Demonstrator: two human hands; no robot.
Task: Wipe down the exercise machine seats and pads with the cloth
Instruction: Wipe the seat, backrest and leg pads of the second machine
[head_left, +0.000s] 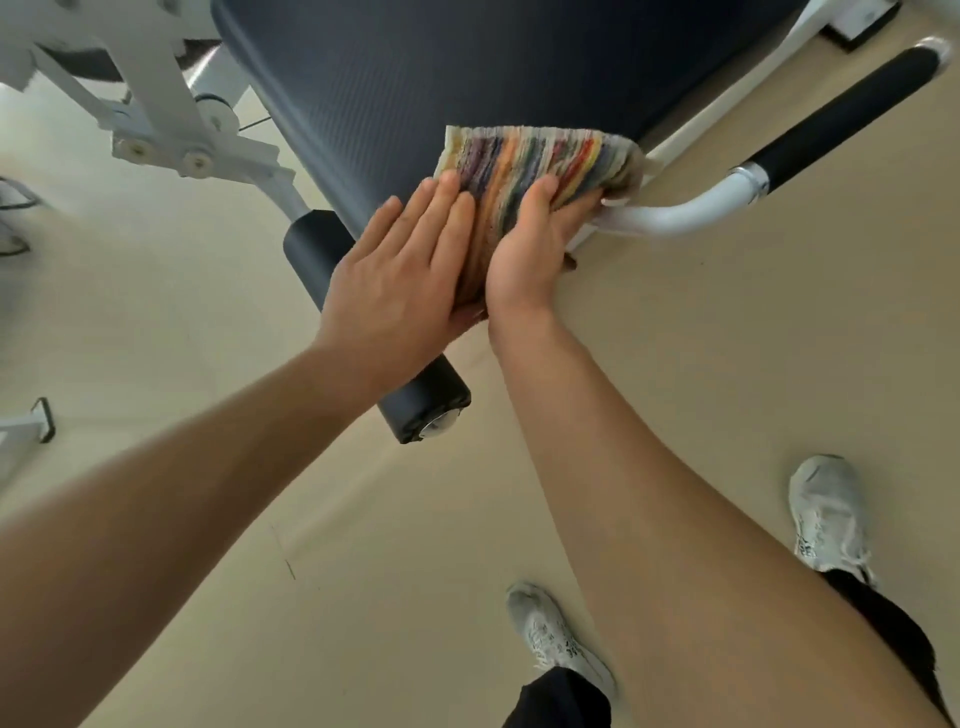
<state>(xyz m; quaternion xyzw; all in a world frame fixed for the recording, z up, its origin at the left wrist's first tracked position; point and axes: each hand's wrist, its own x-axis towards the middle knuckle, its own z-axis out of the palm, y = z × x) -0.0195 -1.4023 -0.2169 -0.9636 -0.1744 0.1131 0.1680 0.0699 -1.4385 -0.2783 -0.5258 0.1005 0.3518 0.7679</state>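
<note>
Cloth (540, 171) draped over seat (441, 93) front edge. Left hand (400, 270) flat, fingers together, pressing it; right hand (535, 244) cupped, gripping its fold. Risk: cloth slipping off edge if pressure eases.

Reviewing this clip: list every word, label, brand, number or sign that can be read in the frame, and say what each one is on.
None can be read.
Right shoe: dark marks on its side, too blurred to read.
Left shoe: similar dark marks, also unreadable.
Striped cloth, dark seat pad, white frame, roller pad and black handle grip: no text visible.
</note>
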